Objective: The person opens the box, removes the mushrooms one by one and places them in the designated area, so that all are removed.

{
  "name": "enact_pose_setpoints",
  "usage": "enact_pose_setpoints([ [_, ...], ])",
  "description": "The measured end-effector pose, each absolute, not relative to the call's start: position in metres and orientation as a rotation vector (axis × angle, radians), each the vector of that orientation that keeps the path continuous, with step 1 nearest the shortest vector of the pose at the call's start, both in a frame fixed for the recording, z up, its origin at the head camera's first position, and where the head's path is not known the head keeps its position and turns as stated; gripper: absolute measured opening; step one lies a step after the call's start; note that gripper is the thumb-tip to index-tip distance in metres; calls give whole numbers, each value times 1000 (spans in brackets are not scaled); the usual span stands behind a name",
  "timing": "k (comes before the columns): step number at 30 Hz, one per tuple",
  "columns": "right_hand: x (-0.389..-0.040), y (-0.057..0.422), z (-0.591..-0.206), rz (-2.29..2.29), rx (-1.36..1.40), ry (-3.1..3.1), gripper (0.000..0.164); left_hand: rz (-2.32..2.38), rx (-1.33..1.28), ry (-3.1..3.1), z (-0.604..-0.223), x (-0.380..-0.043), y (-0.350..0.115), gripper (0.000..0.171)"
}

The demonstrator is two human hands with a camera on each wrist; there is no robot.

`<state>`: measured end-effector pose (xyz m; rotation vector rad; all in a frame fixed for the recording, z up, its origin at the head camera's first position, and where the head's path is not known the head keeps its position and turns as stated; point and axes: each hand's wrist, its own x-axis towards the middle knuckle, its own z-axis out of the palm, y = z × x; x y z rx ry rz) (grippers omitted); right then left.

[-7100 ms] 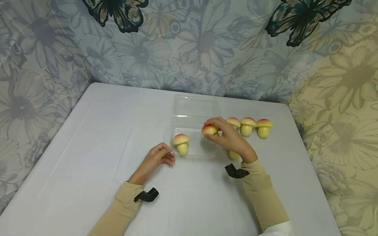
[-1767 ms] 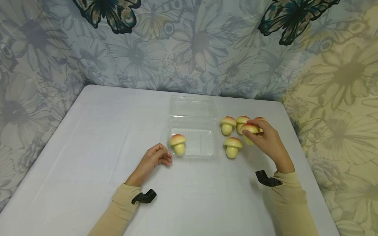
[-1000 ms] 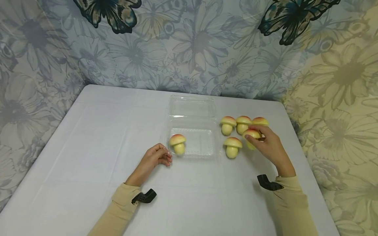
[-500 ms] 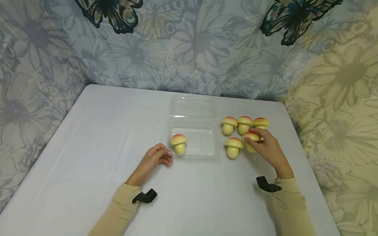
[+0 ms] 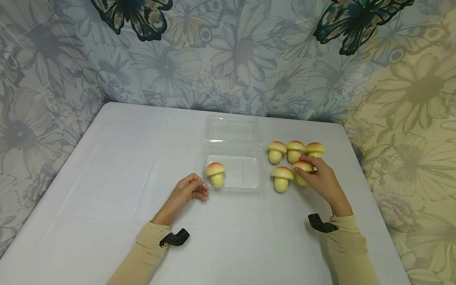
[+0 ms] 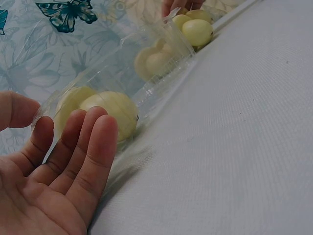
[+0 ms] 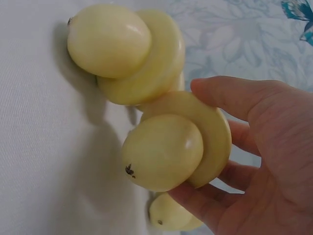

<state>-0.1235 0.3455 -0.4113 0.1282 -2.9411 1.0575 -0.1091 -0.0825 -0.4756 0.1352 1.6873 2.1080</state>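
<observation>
My right hand [image 5: 322,180] grips a toy mushroom [image 5: 302,168] by its red-tinged yellow cap, thumb on one side and fingers on the other; the right wrist view shows its pale stem [image 7: 164,152] pointing away from the palm. Just left of it lies another mushroom [image 5: 281,180]. Behind these, three more mushrooms [image 5: 275,152] form a row. My left hand [image 5: 185,194] pinches the near left rim of a clear plastic container [image 5: 246,186] between thumb and forefinger, its other fingers loosely extended in the left wrist view. Inside the container, at its left end, one mushroom [image 5: 215,174] lies.
The container's hinged lid [image 5: 233,128] lies folded back toward the far table edge. A white cloth covers the table [image 5: 228,245]. Flower-patterned walls [image 5: 171,67] with butterfly decorations [image 5: 132,19] stand close behind and at the sides.
The right hand has gone from above the container to the mushrooms at the right, carrying a mushroom, then drawn it slightly nearer and down beside the front one. The left hand stays at the rim.
</observation>
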Motion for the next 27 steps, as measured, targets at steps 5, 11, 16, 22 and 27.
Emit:
enact_pose_setpoints([
  [5, -122, 346, -411, 1070, 124, -2948, 52, 2110, 133, 1686, -477, -110, -83, 16],
  [11, -122, 346, -413, 1063, 126, -2952, 51, 2115, 126, 1682, -478, -111, -82, 15],
  [16, -123, 347, -415, 1072, 130, -2946, 50, 2117, 135, 1677, -478, -111, -83, 15],
  [22, -123, 347, -417, 1086, 139, -2947, 50, 2124, 142, 1669, -478, -111, -83, 15],
  [27, -123, 347, -417, 1106, 113, -2952, 57, 2123, 148, 1668, -478, -111, -83, 15],
])
